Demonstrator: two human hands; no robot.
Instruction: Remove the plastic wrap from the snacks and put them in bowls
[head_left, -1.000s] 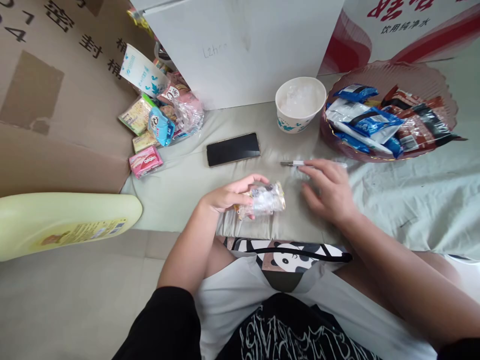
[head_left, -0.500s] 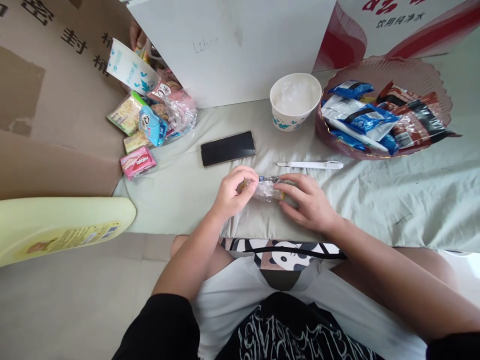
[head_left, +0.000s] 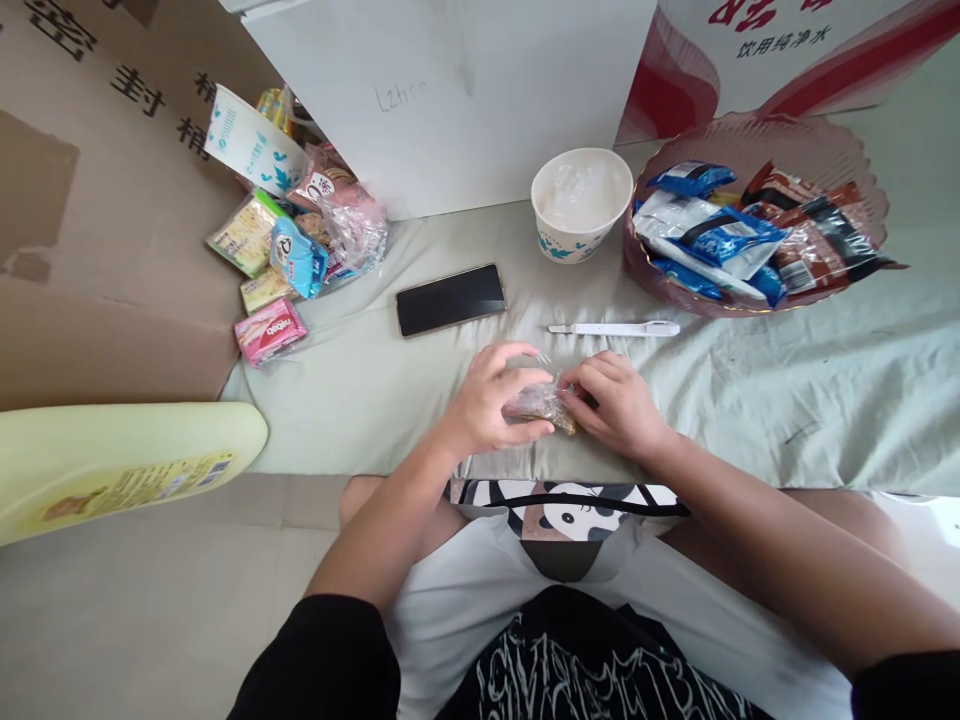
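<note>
A small snack packet (head_left: 541, 402) in crinkled clear plastic lies at the front of the cloth-covered surface, between my hands. Its far end has a yellowish-brown edge; the contents are blurred. My left hand (head_left: 495, 398) curves around the packet's left part, thumb on the near side and fingers on the far side, one finger raised. At the packet's right end, the fingertips of my right hand (head_left: 613, 405) pinch the plastic wrap. Just beyond the hands lies a white pen-shaped cutter (head_left: 619, 329) with a narrow metal tip.
A black phone (head_left: 451, 300) lies left of the cutter. Behind stand a paper cup (head_left: 574, 240) with clear plastic inside and a pink bowl (head_left: 651, 262) of snack packets. A heap of snacks, including a pink packet (head_left: 270, 332), leans by a cardboard box (head_left: 112, 270).
My left hand has opened wider around the packet, and my right fingers have drawn together on its wrap. The packet has shifted slightly nearer me. A hand behind the left cup is no longer visible.
</note>
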